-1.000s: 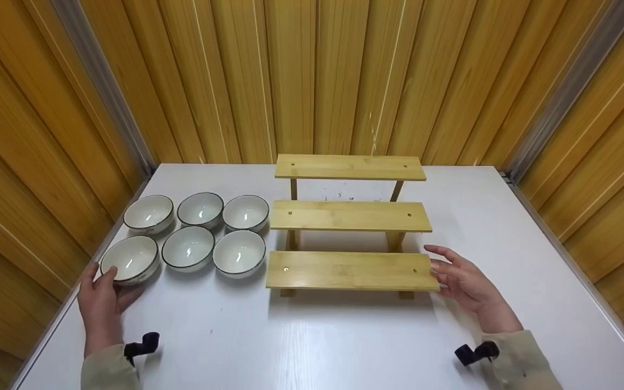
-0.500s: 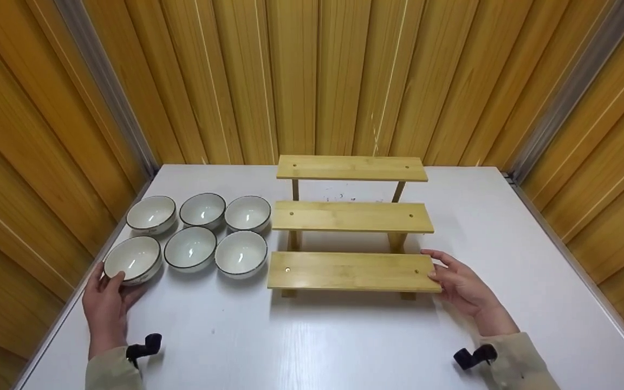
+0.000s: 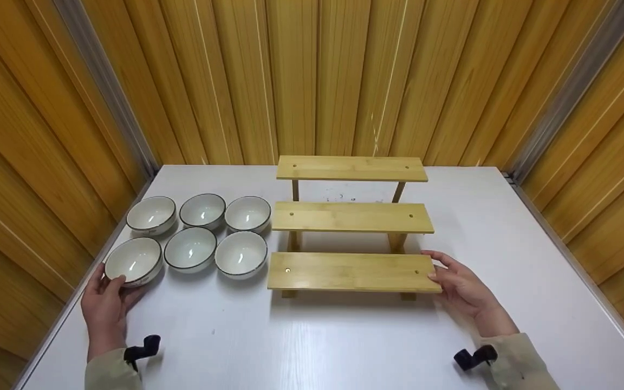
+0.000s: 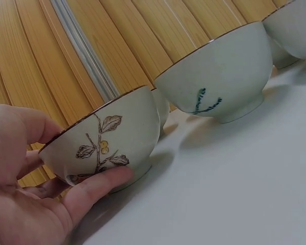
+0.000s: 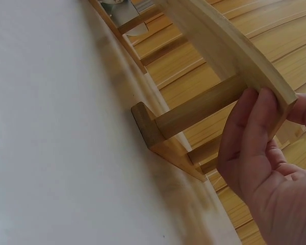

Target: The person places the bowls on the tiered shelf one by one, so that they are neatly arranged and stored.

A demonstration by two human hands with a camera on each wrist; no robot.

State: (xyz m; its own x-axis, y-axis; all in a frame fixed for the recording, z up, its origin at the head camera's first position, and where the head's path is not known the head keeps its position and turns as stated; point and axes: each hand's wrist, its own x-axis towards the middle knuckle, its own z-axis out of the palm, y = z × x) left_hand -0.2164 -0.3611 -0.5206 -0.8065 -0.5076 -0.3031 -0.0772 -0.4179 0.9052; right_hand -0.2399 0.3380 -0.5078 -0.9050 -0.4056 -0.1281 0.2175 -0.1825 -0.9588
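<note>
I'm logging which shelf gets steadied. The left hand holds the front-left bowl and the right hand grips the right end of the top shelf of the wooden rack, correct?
Not quite: the right hand grips the right end of the bottom shelf, as the head view shows. The left hand does hold the front-left bowl.

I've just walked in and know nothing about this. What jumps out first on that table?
A three-step bamboo shelf stands mid-table, its boards bare, and the right hand grips the right end of its lowest board. Left of it, six white bowls sit in two rows of three. The left hand holds the near-left bowl, which bears a painted sprig of leaves and yellow berries on its side.
</note>
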